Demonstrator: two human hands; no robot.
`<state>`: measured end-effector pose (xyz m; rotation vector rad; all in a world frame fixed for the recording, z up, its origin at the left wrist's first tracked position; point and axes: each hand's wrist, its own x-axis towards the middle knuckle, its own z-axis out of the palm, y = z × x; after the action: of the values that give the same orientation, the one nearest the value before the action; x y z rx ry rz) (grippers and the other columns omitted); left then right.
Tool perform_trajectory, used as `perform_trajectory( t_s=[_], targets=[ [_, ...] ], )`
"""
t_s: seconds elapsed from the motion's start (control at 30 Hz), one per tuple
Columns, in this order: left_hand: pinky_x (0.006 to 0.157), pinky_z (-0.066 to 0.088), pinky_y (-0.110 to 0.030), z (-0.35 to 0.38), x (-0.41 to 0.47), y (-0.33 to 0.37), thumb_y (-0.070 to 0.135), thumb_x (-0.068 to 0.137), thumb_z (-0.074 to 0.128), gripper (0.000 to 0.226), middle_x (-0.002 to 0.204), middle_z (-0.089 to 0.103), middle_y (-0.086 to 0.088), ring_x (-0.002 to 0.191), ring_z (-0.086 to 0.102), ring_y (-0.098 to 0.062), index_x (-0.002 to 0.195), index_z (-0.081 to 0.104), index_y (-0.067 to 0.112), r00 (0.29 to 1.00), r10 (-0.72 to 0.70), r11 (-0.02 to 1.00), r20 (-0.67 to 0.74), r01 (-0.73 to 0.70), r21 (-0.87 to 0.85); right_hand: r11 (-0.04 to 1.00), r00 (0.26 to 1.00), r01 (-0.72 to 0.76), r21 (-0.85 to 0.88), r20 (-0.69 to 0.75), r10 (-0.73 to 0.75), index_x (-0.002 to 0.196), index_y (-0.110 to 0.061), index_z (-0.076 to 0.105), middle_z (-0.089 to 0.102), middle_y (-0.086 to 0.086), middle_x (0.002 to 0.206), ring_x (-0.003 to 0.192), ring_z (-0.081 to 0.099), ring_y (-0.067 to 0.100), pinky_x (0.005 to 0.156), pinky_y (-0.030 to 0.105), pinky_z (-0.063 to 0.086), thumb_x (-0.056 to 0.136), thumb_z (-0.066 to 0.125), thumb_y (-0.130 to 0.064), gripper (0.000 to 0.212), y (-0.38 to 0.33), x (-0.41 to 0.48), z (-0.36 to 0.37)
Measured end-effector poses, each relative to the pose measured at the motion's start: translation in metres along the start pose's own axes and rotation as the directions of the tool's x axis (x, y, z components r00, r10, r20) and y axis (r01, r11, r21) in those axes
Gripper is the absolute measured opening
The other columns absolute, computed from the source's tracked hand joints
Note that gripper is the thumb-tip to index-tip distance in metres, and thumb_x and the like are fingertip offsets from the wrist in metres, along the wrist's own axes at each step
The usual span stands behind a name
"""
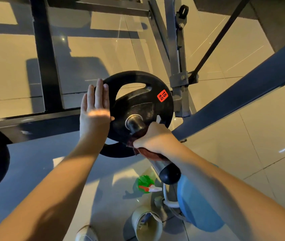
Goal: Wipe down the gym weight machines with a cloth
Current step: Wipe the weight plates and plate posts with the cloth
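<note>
Fingers (100, 94) of the left hand (94, 113) lay straight, pressed flat on the rim of the round black rubber 10 kg weight plate (143, 101); right hand (155, 138) clenched the dark red cloth (148, 153), wrapped round the steel bar (157, 165) just beside the hub; judged best: brace the plate, twist the cloth along the bar.

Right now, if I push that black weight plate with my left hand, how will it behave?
The weight plate is probably heavy: its label reads 10 KG. It looks rigid. Threaded on the bar, it may spin or slide rather than tip under your left hand.
</note>
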<state>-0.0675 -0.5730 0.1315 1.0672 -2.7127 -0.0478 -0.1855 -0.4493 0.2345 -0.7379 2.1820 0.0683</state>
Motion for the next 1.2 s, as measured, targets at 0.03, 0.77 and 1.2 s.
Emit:
perform_trajectory(
  t_s=[0.03, 0.77, 1.2],
  targets=[
    [0.113, 0.022, -0.049, -0.001, 0.001, 0.001, 0.031, 0.082, 0.072, 0.100, 0.155, 0.016, -0.025, 0.139, 0.025, -0.046, 0.149, 0.006, -0.004, 1.000, -0.007, 1.000, 0.012, 0.007, -0.002, 1.000, 1.000, 0.007, 0.000, -0.007, -0.007, 0.099, -0.007, 0.056, 0.048, 0.001, 0.078, 0.070, 0.051, 0.020, 0.054, 0.025, 0.037, 0.077, 0.072, -0.037, 0.041, -0.006, 0.005, -0.002],
    [0.111, 0.026, -0.054, -0.008, 0.001, 0.005, 0.029, 0.074, 0.079, 0.108, 0.154, 0.017, -0.028, 0.137, 0.026, -0.049, 0.148, 0.008, -0.006, 0.997, -0.021, 1.000, 0.074, 0.020, 0.020, 0.996, 0.993, -0.088, 0.012, -0.083, 0.089, 0.104, -0.017, 0.038, 0.049, 0.000, 0.092, 0.089, 0.052, 0.021, 0.074, 0.027, 0.040, 0.077, 0.076, -0.038, 0.052, -0.001, -0.052, 0.002],
    [0.108, 0.034, -0.047, -0.002, 0.002, 0.001, 0.034, 0.074, 0.078, 0.104, 0.150, 0.029, -0.025, 0.133, 0.039, -0.043, 0.146, 0.015, -0.005, 1.000, -0.011, 0.997, -0.011, 0.012, 0.074, 0.998, 0.995, -0.064, -0.011, -0.081, 0.063, 0.122, -0.006, 0.052, 0.057, 0.010, 0.114, 0.104, 0.052, 0.028, 0.078, 0.028, 0.026, 0.082, 0.065, -0.055, 0.064, -0.031, 0.055, 0.005]
  ],
)
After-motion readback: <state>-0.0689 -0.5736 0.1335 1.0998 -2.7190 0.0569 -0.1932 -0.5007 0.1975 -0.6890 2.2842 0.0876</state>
